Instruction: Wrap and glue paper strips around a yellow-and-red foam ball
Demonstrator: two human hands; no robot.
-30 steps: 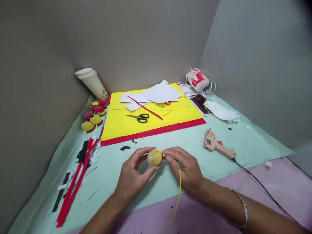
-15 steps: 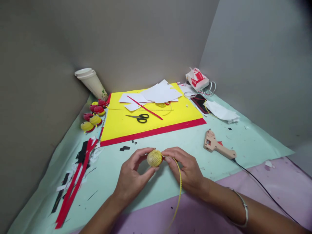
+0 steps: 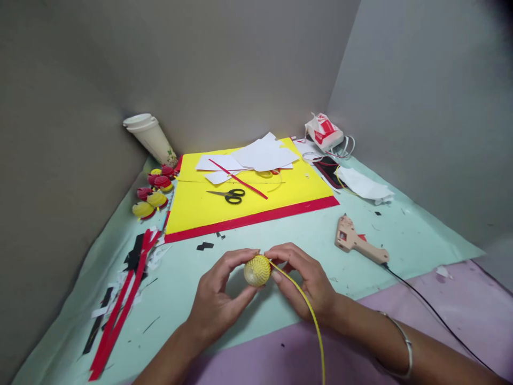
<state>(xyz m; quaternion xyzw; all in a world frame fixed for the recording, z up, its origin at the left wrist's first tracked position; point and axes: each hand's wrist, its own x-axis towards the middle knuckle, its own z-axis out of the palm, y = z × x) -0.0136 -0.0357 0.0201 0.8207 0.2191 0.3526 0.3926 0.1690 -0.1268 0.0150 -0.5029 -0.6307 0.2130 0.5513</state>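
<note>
My left hand [image 3: 218,291] grips a small yellow ridged ball [image 3: 257,270] between thumb and fingers. The ball looks wound from narrow strip, paler on the side towards me, with a bit of red at its right edge. From there a thin yellow ridged strip [image 3: 306,299] runs off and curves down past the bottom of the view. The closed fingers of my right hand [image 3: 306,278] meet the ball's right side, where the strip passes between index finger and thumb. Their exact contact with the ball is partly hidden.
A beige glue gun [image 3: 360,240] with a black cord lies right. Black scissors [image 3: 230,195] and white paper [image 3: 264,152] rest on a yellow sheet [image 3: 200,214]. Red strips [image 3: 124,315], red-and-yellow pieces [image 3: 156,199] and a tilted cup [image 3: 150,139] are left. Tissues [image 3: 324,131] sit back right.
The ball has moved slightly right and down and turned a little. The strip's loose length has swung to the right, and my right fingers are closer against the ball.
</note>
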